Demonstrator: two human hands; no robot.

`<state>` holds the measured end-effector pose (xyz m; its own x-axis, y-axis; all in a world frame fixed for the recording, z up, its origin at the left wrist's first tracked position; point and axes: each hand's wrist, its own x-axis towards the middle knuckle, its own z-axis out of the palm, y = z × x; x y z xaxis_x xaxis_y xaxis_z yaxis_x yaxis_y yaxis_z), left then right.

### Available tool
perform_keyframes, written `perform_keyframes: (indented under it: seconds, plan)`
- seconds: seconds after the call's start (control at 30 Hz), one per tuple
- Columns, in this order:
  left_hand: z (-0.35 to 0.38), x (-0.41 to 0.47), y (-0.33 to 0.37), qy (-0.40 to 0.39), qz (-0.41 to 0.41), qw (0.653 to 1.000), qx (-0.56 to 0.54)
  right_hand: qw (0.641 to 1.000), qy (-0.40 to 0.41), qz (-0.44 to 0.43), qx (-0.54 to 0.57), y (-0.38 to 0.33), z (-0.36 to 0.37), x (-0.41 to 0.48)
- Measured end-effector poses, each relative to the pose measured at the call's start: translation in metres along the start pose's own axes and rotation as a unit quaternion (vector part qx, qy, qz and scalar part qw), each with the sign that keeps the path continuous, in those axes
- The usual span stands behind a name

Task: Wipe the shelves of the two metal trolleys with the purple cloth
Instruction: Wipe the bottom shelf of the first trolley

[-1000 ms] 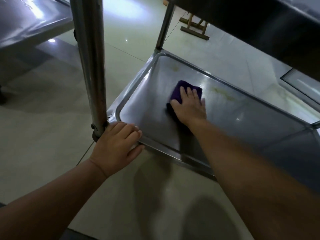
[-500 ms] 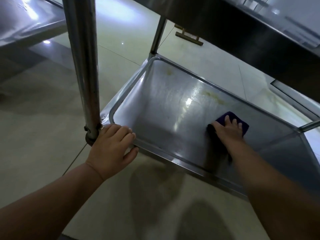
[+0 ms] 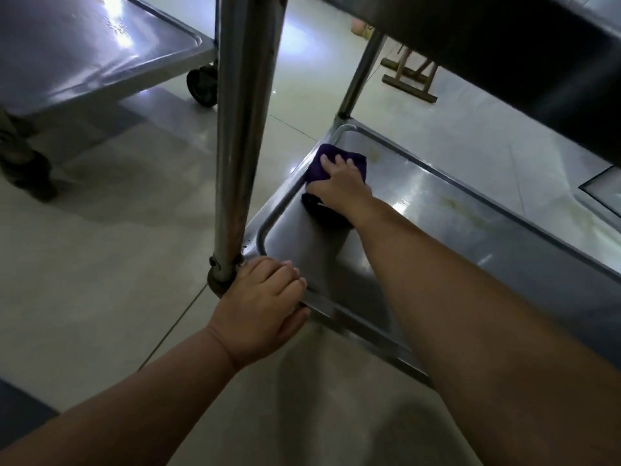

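Head view. The bottom shelf (image 3: 437,223) of the near trolley is a shallow steel tray with a raised rim and rounded corners. The only thing in it is the purple cloth (image 3: 327,159), bunched at the far-left corner and touching the left rim. The right hand (image 3: 339,186) lies on top of the cloth, fingers spread and roughly straight, pressing it flat against the metal; part of the cloth shows ahead of the fingertips and part beside the wrist. Yellowish stains (image 3: 460,206) mark the shelf floor towards the right, apart from the cloth.

The left hand (image 3: 258,307) is clamped on the shelf's near-left corner, fingers curled over the rim and thumb under the edge, just beside the base of the near post (image 3: 245,129). That post rises through the middle of the view and hides part of the floor (image 3: 100,264) behind it. The upper shelf (image 3: 504,52) overhangs at top right and cuts off the view of the shelf's far right side. The far post (image 3: 361,72) meets the corner just beyond the cloth.

The second trolley's shelf (image 3: 84,52) stands at upper left, well apart, with one caster (image 3: 201,84) visible. A wooden stand (image 3: 410,75) sits on the floor beyond.
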<state>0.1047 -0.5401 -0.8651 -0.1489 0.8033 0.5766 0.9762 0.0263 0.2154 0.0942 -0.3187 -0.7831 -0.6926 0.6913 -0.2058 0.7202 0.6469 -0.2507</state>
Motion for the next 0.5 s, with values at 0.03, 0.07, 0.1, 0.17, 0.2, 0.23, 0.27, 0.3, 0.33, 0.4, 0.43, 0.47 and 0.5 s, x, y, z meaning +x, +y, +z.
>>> perform_keyframes:
  seconds: [0.03, 0.07, 0.1, 0.17, 0.2, 0.23, 0.27, 0.3, 0.33, 0.4, 0.43, 0.47, 0.5]
  plan:
    - [-0.001, 0.0, 0.0, 0.0, 0.0, 1.0, -0.001, 1.0, 0.006, -0.01, 0.0, -0.004, 0.001, 0.003]
    - [-0.001, 0.001, 0.0, 0.001, -0.001, 1.0, 0.0, 1.0, 0.015, -0.017, 0.001, -0.005, 0.001, 0.004]
    - [-0.001, 0.002, 0.001, 0.001, -0.001, 1.0, 0.003, 0.999, 0.024, -0.025, 0.005, -0.005, 0.002, 0.003]
    - [-0.001, 0.002, 0.001, -0.001, -0.004, 1.0, 0.007, 0.997, 0.041, -0.053, 0.034, -0.007, 0.004, -0.002]
    - [-0.002, 0.002, 0.001, -0.003, -0.005, 1.0, 0.009, 0.995, 0.049, -0.072, 0.051, -0.01, 0.006, -0.006]
    - [-0.002, 0.002, 0.001, -0.006, -0.006, 1.0, 0.009, 0.993, 0.056, -0.089, 0.062, -0.014, 0.007, -0.009]
    - [-0.003, 0.002, 0.001, -0.011, -0.005, 1.0, 0.009, 0.991, 0.062, -0.102, 0.068, -0.018, 0.01, -0.012]
    - [-0.004, 0.003, 0.001, -0.017, -0.005, 1.0, 0.01, 0.988, 0.067, -0.115, 0.074, -0.021, 0.012, -0.015]
    - [-0.005, 0.003, 0.001, -0.023, -0.005, 1.0, 0.01, 0.986, 0.072, -0.125, 0.083, -0.024, 0.014, -0.017]
    - [-0.009, 0.004, 0.002, -0.037, -0.008, 0.999, 0.011, 0.983, 0.07, -0.143, 0.094, -0.027, 0.017, -0.024]
    - [-0.011, 0.005, 0.004, -0.048, -0.013, 0.999, 0.012, 0.982, 0.065, -0.153, 0.087, -0.028, 0.018, -0.028]
    - [-0.015, 0.006, 0.006, -0.062, -0.021, 0.998, 0.014, 0.982, 0.059, -0.165, 0.075, -0.028, 0.018, -0.034]
    - [-0.019, 0.008, 0.008, -0.079, -0.028, 0.996, 0.015, 0.98, 0.051, -0.181, 0.065, -0.029, 0.018, -0.041]
